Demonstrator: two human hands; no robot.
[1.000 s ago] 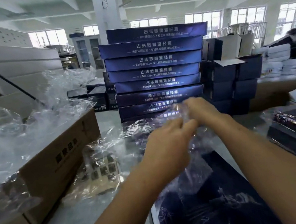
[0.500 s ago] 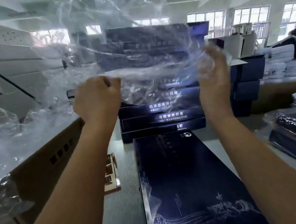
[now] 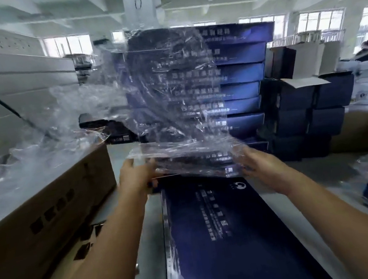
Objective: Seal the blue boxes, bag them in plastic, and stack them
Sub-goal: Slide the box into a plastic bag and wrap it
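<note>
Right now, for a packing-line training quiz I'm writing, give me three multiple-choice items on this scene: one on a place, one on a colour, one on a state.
1. Where does the loose blue box lie?
A) on the floor
B) on the table, between the forearms
C) on a chair

2. What colour is the cardboard carton at the left?
A) white
B) red
C) brown

3. How is the plastic bag?
A) held up by the left hand and the right hand
B) flat on the floor
C) already pulled round the box

Answers:
1 B, the box lies flat on the grey tabletop.
2 C, its side is plain brown board.
3 A, both hands grip the bag's lower edge above the box's far end.
</note>
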